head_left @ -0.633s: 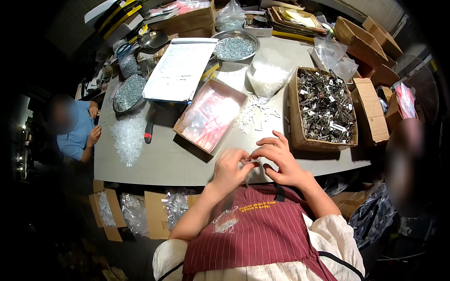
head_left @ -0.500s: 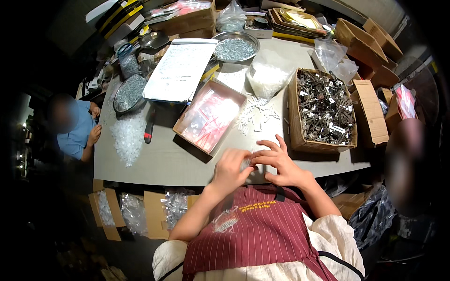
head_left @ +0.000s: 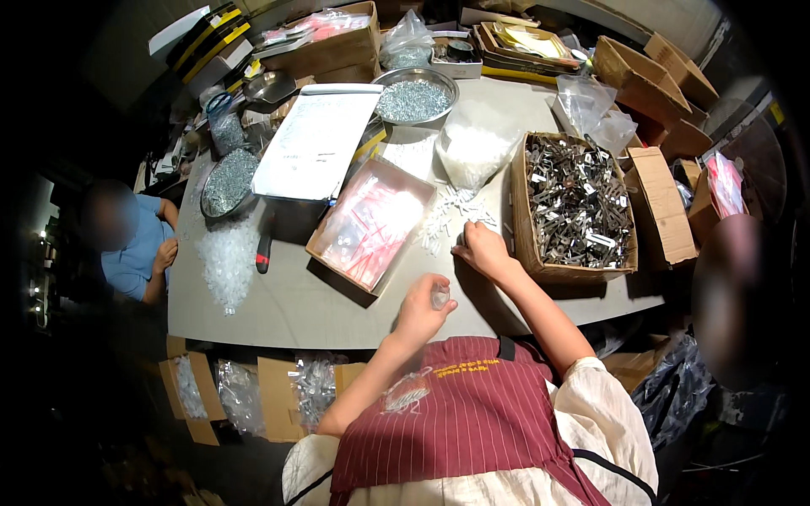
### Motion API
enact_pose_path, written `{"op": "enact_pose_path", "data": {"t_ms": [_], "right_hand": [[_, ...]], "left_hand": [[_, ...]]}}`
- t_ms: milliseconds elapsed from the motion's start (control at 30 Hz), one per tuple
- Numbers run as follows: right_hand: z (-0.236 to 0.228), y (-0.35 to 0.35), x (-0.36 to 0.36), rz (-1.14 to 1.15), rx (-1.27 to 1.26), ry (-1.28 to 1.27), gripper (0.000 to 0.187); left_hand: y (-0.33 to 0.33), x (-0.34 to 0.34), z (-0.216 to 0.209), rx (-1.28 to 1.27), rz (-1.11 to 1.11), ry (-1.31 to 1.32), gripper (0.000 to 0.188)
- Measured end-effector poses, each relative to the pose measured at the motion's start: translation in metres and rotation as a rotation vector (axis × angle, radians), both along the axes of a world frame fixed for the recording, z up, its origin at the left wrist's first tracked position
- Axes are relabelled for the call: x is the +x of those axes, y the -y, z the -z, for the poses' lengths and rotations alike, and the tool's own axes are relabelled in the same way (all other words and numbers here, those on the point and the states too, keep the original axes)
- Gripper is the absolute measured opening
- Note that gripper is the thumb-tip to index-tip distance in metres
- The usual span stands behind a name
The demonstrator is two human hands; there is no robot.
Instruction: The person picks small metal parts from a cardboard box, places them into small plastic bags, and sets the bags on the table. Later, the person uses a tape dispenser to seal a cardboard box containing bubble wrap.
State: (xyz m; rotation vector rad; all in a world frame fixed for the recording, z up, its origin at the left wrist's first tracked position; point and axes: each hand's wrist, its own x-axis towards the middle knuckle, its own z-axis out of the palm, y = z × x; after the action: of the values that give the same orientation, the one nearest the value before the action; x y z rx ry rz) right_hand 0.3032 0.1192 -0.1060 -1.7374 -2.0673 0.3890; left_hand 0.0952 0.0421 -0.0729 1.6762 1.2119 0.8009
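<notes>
Above the table's near edge, my left hand (head_left: 420, 310) is closed around a small clear plastic bag (head_left: 440, 297), which bulges between thumb and fingers. My right hand (head_left: 484, 250) reaches farther out, fingers curled down onto the tabletop at the near side of a scatter of small white plastic strips (head_left: 451, 215). Whatever its fingertips pinch is hidden. Left of the strips, a shallow cardboard box (head_left: 332, 268) holds flat clear bags with pink-red markings (head_left: 380, 223). Right of my right hand stands a carton (head_left: 582, 274) full of dark and silvery metal clips (head_left: 582, 207).
An open bag of white pieces (head_left: 474, 156) stands behind the strips. Metal bowls of small screws (head_left: 413, 99), a notepad (head_left: 316, 139), a red-and-black tool handle (head_left: 263, 253) and a pile of clear plastic pieces (head_left: 226, 266) lie farther left. A person in blue (head_left: 139, 253) sits at the left edge.
My hands were together over the near edge and have parted. The right hand has gone forward to the white strips; the left stays back with the bag.
</notes>
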Motion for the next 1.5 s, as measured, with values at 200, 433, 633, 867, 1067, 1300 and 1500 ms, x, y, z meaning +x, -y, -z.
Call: {"op": "enact_pose_path", "data": {"t_ms": [200,433,633,867,1067,1300,1500], "right_hand": [[0.009,0.004,-0.012,-0.217,0.128,0.671,0.014],[-0.086,0.029,0.005,-0.442,0.004,-0.252,0.022],[-0.104,0.040,0.015,-0.499,0.000,-0.266,0.030],[-0.100,0.062,0.015,-0.358,0.052,-0.231,0.035],[-0.097,0.064,0.015,-0.328,0.126,-0.175,0.037],[-0.114,0.070,0.019,-0.334,-0.056,-0.119,0.041],[-0.124,0.082,0.016,-0.373,-0.182,-0.138,0.042]], "left_hand": [[-0.015,0.000,0.003,-0.175,0.058,0.101,0.036],[-0.033,0.002,0.001,-0.133,0.067,0.056,0.031],[-0.041,0.015,-0.015,-0.137,0.153,0.194,0.028],[-0.042,0.029,-0.013,-0.040,0.228,0.122,0.029],[-0.039,0.037,-0.004,-0.169,0.266,0.215,0.033],[-0.040,0.037,-0.009,-0.158,0.253,0.163,0.036],[-0.035,0.045,-0.001,0.187,0.198,0.031,0.025]]}}
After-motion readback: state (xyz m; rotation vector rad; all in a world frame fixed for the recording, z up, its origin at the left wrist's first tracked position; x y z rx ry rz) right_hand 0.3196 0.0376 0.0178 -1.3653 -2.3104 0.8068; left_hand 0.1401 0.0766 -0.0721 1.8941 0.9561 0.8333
